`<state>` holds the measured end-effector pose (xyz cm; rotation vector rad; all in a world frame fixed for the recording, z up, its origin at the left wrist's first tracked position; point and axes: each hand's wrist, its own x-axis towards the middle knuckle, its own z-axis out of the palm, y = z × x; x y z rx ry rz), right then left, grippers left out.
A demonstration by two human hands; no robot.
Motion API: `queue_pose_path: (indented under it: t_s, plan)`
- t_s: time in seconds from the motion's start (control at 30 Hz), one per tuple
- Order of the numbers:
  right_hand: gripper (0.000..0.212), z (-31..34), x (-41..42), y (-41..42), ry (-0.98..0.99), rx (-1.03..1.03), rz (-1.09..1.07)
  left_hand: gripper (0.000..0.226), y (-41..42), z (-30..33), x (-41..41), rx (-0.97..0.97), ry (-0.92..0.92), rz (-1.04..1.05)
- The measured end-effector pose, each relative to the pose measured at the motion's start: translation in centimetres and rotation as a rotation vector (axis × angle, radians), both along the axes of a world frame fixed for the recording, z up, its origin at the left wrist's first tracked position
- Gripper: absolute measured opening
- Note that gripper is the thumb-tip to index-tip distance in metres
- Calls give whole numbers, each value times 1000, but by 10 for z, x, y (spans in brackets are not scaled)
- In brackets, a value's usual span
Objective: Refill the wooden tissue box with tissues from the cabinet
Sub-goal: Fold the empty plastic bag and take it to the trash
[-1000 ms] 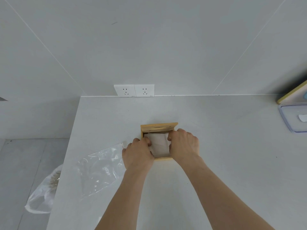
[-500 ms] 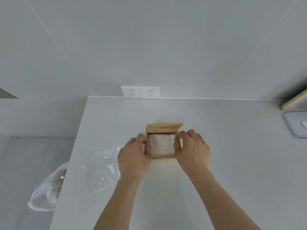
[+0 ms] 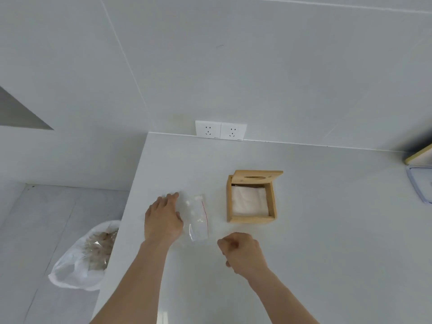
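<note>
The wooden tissue box [image 3: 251,219] stands on the white counter [image 3: 327,230] with its lid [image 3: 259,176] tipped up at the back. A stack of white tissues [image 3: 249,202] fills it. Left of the box lies the clear plastic wrapper [image 3: 197,216] with a red strip. My left hand [image 3: 162,220] rests flat on the wrapper's left part, fingers spread. My right hand [image 3: 242,252] hovers in front of the box in a loose fist, holding nothing and touching neither box nor wrapper.
Two wall sockets [image 3: 221,130] sit at the counter's back edge. A clear plastic container [image 3: 420,183] and a yellow-edged board [image 3: 418,155] are at the far right. On the floor to the left stands a white-lined bin bag [image 3: 81,258] with waste in it.
Both hands have left the box, where they were pressing the tissues in. The left one moved left onto the plastic wrapper, the right one drew back toward me into a fist.
</note>
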<state>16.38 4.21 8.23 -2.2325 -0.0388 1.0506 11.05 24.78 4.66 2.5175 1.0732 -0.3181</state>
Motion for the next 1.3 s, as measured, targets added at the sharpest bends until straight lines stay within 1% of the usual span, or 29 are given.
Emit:
queue_pose_path:
  t_s: [0.07,0.13,0.2,0.27,0.33,0.37,0.4,0.53,0.6,0.67,0.73,0.8,0.87,0.9,0.97,1.0,1.03,1.13,1.17,1.23,1.3]
  plan:
    - [22,-1,-10,11,174,50,-66,63,5,-2,-11,-8,28,-15]
    - [22,-3,-19,21,289,103,-122,65,8,-2,-21,20,60,-21]
    - [21,-4,-30,30,380,140,-179,61,9,-3,-30,24,77,10]
    - [26,-6,-41,39,445,155,-256,49,10,-3,-41,-86,52,103]
    - [34,-7,-48,46,478,178,-348,27,10,-2,-51,-238,-9,229]
    - [34,-7,-50,49,486,201,-390,16,9,0,-55,-306,-51,280]
    - [33,-6,-51,51,490,222,-429,12,8,4,-59,-375,-101,323]
    - [35,2,-48,55,460,272,-532,17,10,17,-71,-715,-354,510]
    - [26,10,-45,55,424,291,-509,18,13,27,-74,-823,-445,531]
    - [18,19,-41,54,383,327,-491,18,13,39,-74,-871,-479,527]
    - [16,29,-39,54,326,373,-478,17,11,50,-73,-859,-479,532]
    - [15,42,-37,54,229,395,-424,30,9,63,-69,-826,-506,534]
    - [14,55,-36,52,114,394,-330,47,9,80,-64,-881,-621,520]
    - [14,61,-35,51,63,387,-284,54,11,89,-61,-930,-674,486]
    - [14,71,-35,48,-11,368,-226,64,13,102,-58,-977,-698,376]
    - [14,75,-36,46,-39,358,-210,63,14,107,-56,-963,-689,328]
    - [14,78,-36,43,-63,350,-199,56,13,111,-54,-932,-689,308]
    - [12,84,-39,34,-88,363,-191,16,10,114,-49,-876,-788,392]
    - [11,84,-40,31,-75,379,-204,7,10,113,-49,-882,-823,418]
    - [11,85,-43,26,-37,419,-237,2,7,115,-49,-922,-867,439]
    - [11,85,-45,23,-10,449,-274,4,4,116,-51,-940,-883,451]
